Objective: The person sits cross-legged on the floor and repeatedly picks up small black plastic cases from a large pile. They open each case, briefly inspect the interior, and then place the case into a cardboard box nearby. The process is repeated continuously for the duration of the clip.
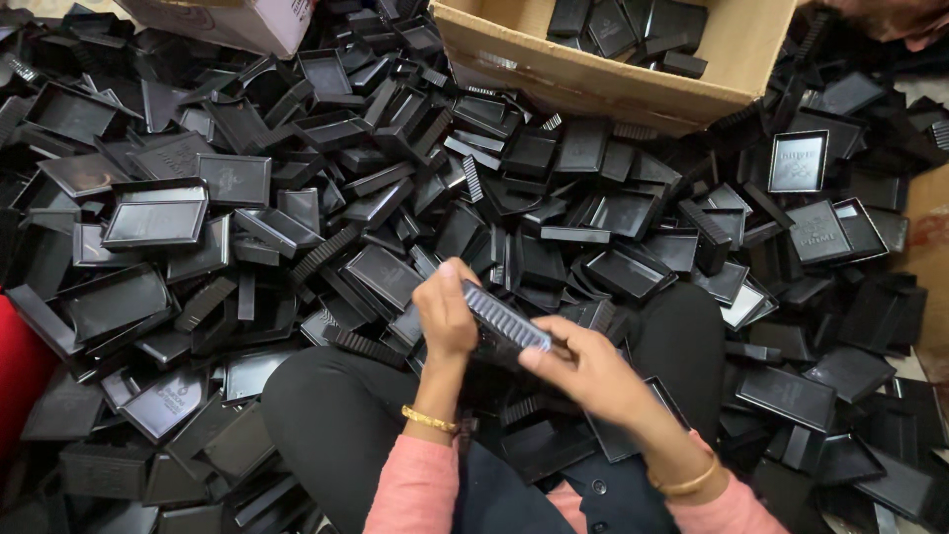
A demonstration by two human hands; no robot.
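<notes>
The left hand (445, 311) is curling around the near end of a black ribbed plastic piece (504, 318), fingers closed over it. The right hand (585, 368) is pinching the other end of the same piece, thumb pressing on its lower corner and fingers tucked under it. The piece is long and narrow, with a row of fine ridges running along its upper face, and it is being held just above the person's lap, well below the cardboard box (593, 79). Each wrist is wearing a gold bangle (429, 419), and pink sleeves (415, 489) are showing below them.

The person is sitting with black-trousered knees (326, 405) drawn apart; a few black trays are lying between them.

Between the lap and the cardboard box, and spreading to both sides of it, a heap of black plastic trays and lids (247, 218) is covering the floor, some face up, some tilted on edge. The cardboard box is standing open at the top of the view, holding several more black pieces (623, 30) in its far corner. Left of the box, the corner of a second carton (227, 22) is showing.
</notes>
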